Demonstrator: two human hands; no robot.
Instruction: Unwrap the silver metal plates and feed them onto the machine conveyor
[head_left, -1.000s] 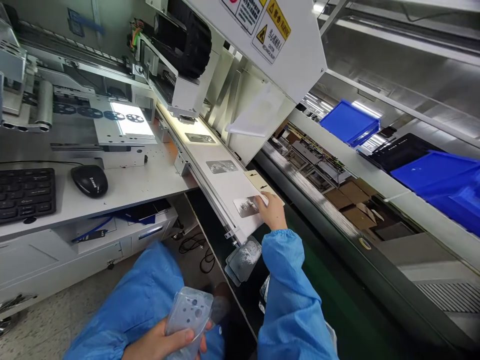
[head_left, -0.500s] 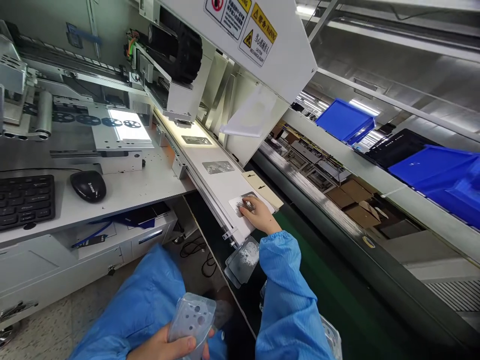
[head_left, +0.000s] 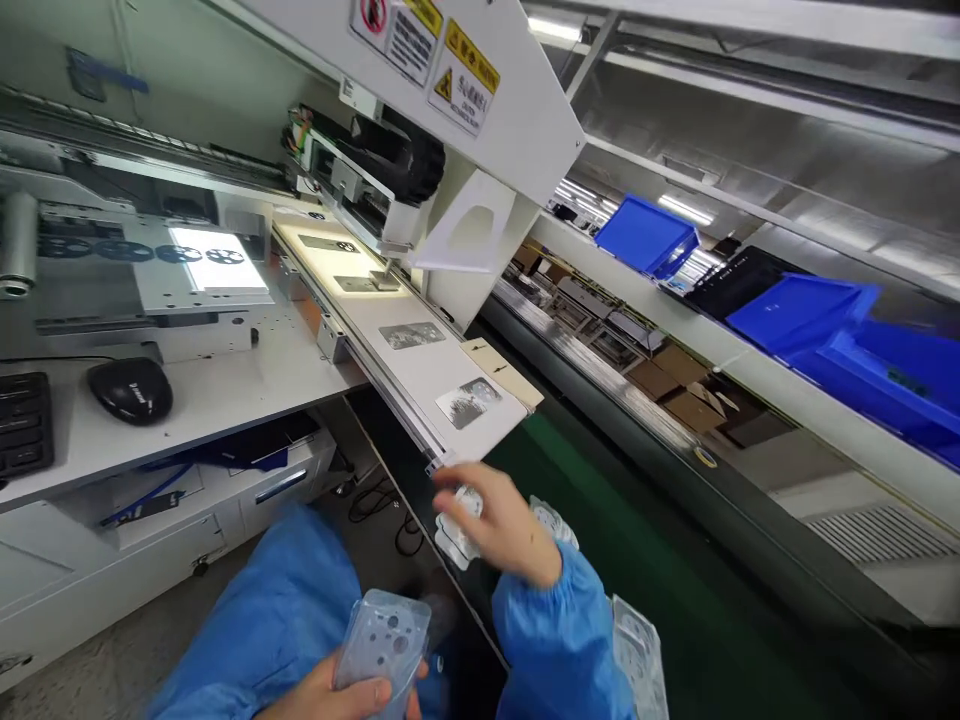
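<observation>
At the bottom of the view my left hand [head_left: 330, 692] is closed around a clear plastic phone-shaped cover [head_left: 386, 630] with round holes; whether it is one or a stack I cannot tell. My right hand [head_left: 499, 525], somewhat blurred, hovers with fingers apart over phone-shaped plates [head_left: 451, 545] by the strip's near end, partly hiding them. Nothing shows between its fingers. Beyond it, a reflective phone-shaped panel [head_left: 470, 402] lies on the white conveyor strip [head_left: 420, 385], with another panel [head_left: 411, 336] farther up.
A machine head [head_left: 397, 190] stands over the lit far part of the strip. To the left are a desk with a black mouse [head_left: 130, 390] and keyboard [head_left: 25, 425]. A green belt [head_left: 577, 500] runs on the right, carrying clear trays [head_left: 637, 660]. Blue bins [head_left: 649, 235] sit on a shelf.
My right hand has left the near panel on the strip and moved down toward the plates at its end. The machine head has shifted over the lit area. My left hand keeps its hold.
</observation>
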